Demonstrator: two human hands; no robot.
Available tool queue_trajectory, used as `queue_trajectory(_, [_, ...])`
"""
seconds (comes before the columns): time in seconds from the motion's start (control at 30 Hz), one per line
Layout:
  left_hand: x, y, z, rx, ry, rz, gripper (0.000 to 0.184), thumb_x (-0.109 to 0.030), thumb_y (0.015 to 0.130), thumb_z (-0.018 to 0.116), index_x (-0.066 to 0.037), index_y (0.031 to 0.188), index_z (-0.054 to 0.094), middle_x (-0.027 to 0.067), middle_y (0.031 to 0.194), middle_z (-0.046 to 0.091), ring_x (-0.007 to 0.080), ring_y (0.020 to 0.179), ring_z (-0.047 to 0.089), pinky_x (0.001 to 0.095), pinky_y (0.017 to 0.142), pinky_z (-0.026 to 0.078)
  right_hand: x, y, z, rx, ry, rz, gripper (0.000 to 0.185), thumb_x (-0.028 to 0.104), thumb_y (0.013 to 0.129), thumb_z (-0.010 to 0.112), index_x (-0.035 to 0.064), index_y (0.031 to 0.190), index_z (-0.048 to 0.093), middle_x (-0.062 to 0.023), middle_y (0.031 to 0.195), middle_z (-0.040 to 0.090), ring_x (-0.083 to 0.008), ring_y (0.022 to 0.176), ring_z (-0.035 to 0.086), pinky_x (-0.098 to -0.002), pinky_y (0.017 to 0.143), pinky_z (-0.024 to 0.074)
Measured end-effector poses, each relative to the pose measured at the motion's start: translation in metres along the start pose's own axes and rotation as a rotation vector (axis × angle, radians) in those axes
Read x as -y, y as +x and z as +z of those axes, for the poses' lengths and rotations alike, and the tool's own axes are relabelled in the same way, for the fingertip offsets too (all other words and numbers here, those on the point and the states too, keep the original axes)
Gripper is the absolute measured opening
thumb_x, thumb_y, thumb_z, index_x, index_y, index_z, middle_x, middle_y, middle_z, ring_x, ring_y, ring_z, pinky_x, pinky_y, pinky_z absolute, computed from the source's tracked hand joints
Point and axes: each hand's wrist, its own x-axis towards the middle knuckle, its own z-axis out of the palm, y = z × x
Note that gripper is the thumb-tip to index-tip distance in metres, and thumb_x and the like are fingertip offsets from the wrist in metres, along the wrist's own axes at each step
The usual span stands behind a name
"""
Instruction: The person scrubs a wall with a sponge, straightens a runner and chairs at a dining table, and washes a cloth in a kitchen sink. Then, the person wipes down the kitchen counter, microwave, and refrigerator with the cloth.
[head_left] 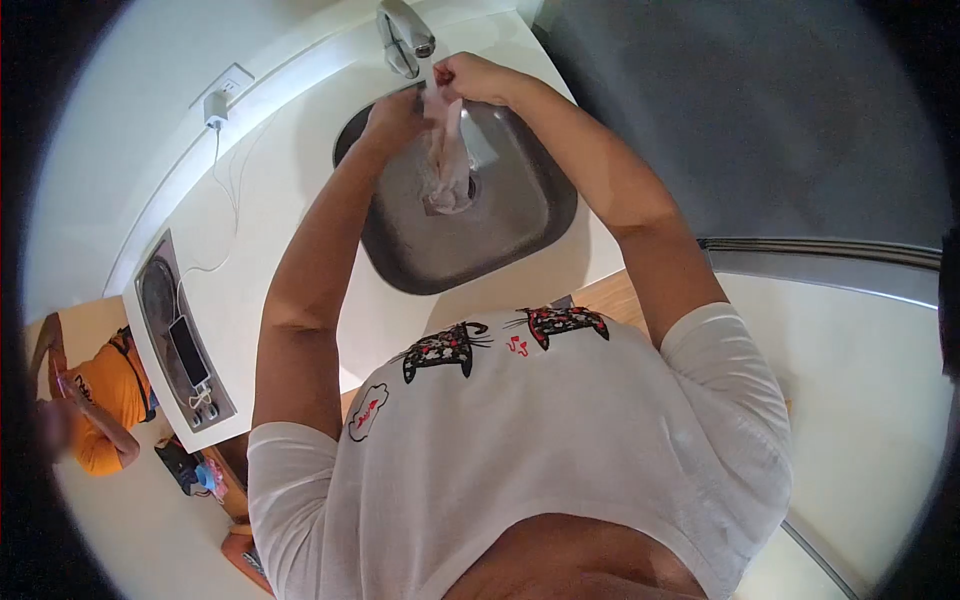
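Note:
A thin, whitish, wet-looking cloth or bag (448, 165) hangs in the metal sink (420, 262), its lower end over the drain. My right hand (468, 78) pinches its upper edge just below the faucet (403, 30). On the left side of the sink, my left hand (400, 118) is at the upper part of the same item, with its fingers partly hidden and blurred. Water seems to run from the faucet onto the item between my hands.
Left on the white counter (270, 230) is a cooktop (155, 285) with a phone (186, 350) on it, its cable running to a charger (215, 110) in the wall outlet. A person in orange (115, 385) is at the far left. A grey surface (760, 120) stands right.

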Motion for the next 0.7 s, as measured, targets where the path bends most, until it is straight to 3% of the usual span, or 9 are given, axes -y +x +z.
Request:
queue_trajectory(0.07, [-0.012,0.002,-0.012,-0.124,-0.163,0.119,0.065,-0.028,0.065,0.075,-0.001,0.119,0.051,0.0193,0.101,0.063,0.0323,0.095,0.061,0.0369,0.082,0.047,0.007,0.002,-0.002,-0.015,0.018,0.007,0.02,-0.003,0.065,0.062,0.0012,0.084,0.06,-0.0017,0.078,0.06,-0.0115,0.076,0.053,-0.0252,0.07,0.0422])
queue_trajectory(0.13, [-0.03,0.003,-0.028,-0.02,-0.272,-0.074,0.061,-0.024,0.066,0.076,0.002,0.116,0.052,0.0168,0.095,0.064,0.0271,0.089,0.062,0.0352,0.08,0.047,0.01,0.002,-0.006,0.049,0.152,0.005,0.022,-0.005,0.066,0.061,0.0009,0.087,0.06,-0.0025,0.079,0.059,-0.0122,0.078,0.055,-0.0251,0.071,0.0428])
queue_trajectory(0.17, [-0.02,0.008,-0.023,-0.045,-0.429,0.034,0.06,-0.021,0.068,0.076,0.004,0.117,0.051,0.014,0.09,0.065,0.0208,0.085,0.062,0.0315,0.077,0.047,0.011,0.001,-0.007,0.046,0.154,0.004,0.022,-0.005,0.066,0.061,0.0009,0.087,0.06,-0.0025,0.079,0.059,-0.0122,0.078,0.055,-0.0251,0.071,0.0428])
queue_trajectory(0.27, [-0.011,0.016,-0.012,-0.166,-0.479,0.038,0.065,-0.017,0.069,0.075,0.004,0.123,0.045,0.0116,0.088,0.065,0.0182,0.082,0.062,0.0286,0.075,0.047,0.012,-0.005,-0.011,-0.068,0.323,-0.129,0.026,-0.005,0.067,0.062,0.0006,0.093,0.059,-0.0036,0.084,0.06,-0.0139,0.08,0.056,-0.0264,0.072,0.044])
queue_trajectory(0.37, [-0.017,0.012,-0.012,-0.262,-0.706,0.02,0.075,-0.015,0.071,0.073,0.002,0.133,0.034,0.0104,0.086,0.065,0.0178,0.078,0.061,0.0278,0.072,0.047,0.013,-0.012,-0.011,-0.053,0.551,-0.167,0.025,0.0,0.073,0.063,0.0003,0.097,0.057,-0.0043,0.09,0.059,-0.0153,0.084,0.056,-0.028,0.074,0.0447])
queue_trajectory(0.47, [-0.025,0.004,-0.024,-0.241,-0.627,0.069,0.083,-0.011,0.074,0.071,0.001,0.139,0.021,0.0109,0.087,0.065,0.0157,0.077,0.06,0.0267,0.07,0.047,0.014,-0.018,0.0,-0.184,0.658,-0.104,0.019,0.008,0.079,0.061,0.0013,0.096,0.057,-0.0047,0.094,0.059,-0.013,0.087,0.055,-0.0264,0.076,0.0436])
queue_trajectory(0.53, [-0.032,-0.006,-0.028,-0.3,-0.73,0.073,0.078,-0.008,0.077,0.067,0.0,0.139,0.022,0.0116,0.09,0.064,0.0148,0.078,0.06,0.0257,0.07,0.048,-0.001,-0.017,0.008,-0.119,0.873,-0.08,0.021,0.014,0.083,0.059,0.0028,0.102,0.058,-0.0039,0.096,0.058,-0.0107,0.089,0.053,-0.025,0.077,0.0417])
queue_trajectory(0.6, [-0.034,-0.009,-0.032,-0.359,-0.832,0.077,0.072,-0.004,0.08,0.064,-0.001,0.139,0.023,0.0124,0.093,0.064,0.014,0.079,0.061,0.0246,0.07,0.048,-0.017,-0.017,0.017,-0.132,0.851,-0.082,0.023,0.015,0.084,0.059,0.0035,0.104,0.058,-0.0035,0.096,0.058,-0.0108,0.088,0.054,-0.0249,0.078,0.0412])
queue_trajectory(0.7, [-0.031,-0.014,-0.043,-0.519,-0.952,0.101,0.076,-0.01,0.08,0.067,-0.001,0.14,0.021,0.0098,0.082,0.066,0.0117,0.068,0.061,0.0222,0.058,0.047,-0.057,-0.015,0.035,-0.131,0.764,-0.017,0.028,0.018,0.084,0.06,0.0051,0.108,0.06,-0.0029,0.096,0.059,-0.0124,0.09,0.054,-0.0271,0.08,0.0406])
